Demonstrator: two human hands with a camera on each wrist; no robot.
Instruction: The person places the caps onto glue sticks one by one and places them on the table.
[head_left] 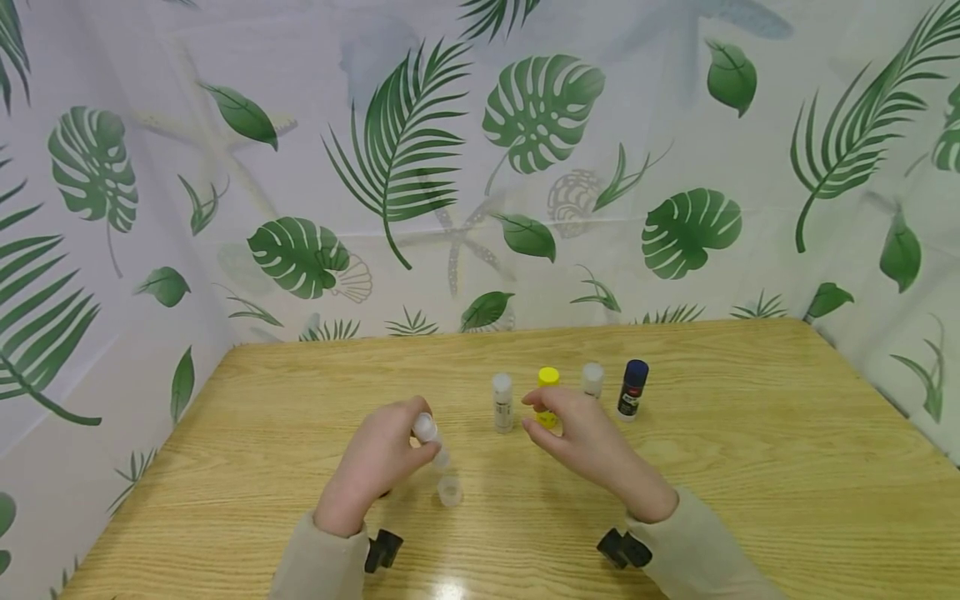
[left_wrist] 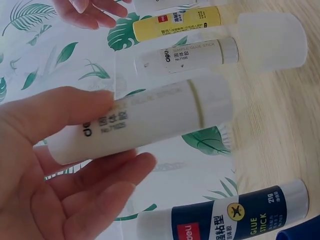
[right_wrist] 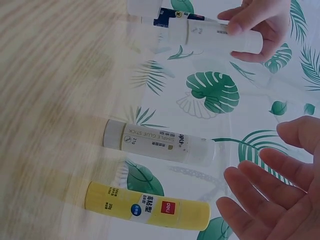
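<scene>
My left hand (head_left: 378, 458) grips a white glue stick (left_wrist: 145, 120) round its upper part, tilted and seemingly held just off the table. A loose translucent white cap (head_left: 450, 491) rests on the table beside it. Close to that hand stands a dark blue and white glue stick (left_wrist: 225, 215), mostly hidden by the hand in the head view. My right hand (head_left: 588, 437) hovers with loosely bent fingers and holds nothing. Nearest to it are an upright yellow glue stick (right_wrist: 147, 206), partly covered in the head view, and another white glue stick (head_left: 502, 404).
Behind the right hand stands one more white glue stick (head_left: 592, 380), with a dark blue capped one (head_left: 633, 390) to its right. The wooden table (head_left: 750, 467) ends at a leaf-patterned cloth (head_left: 450, 192). A dark blue round edge (left_wrist: 302, 230) shows in the left wrist view.
</scene>
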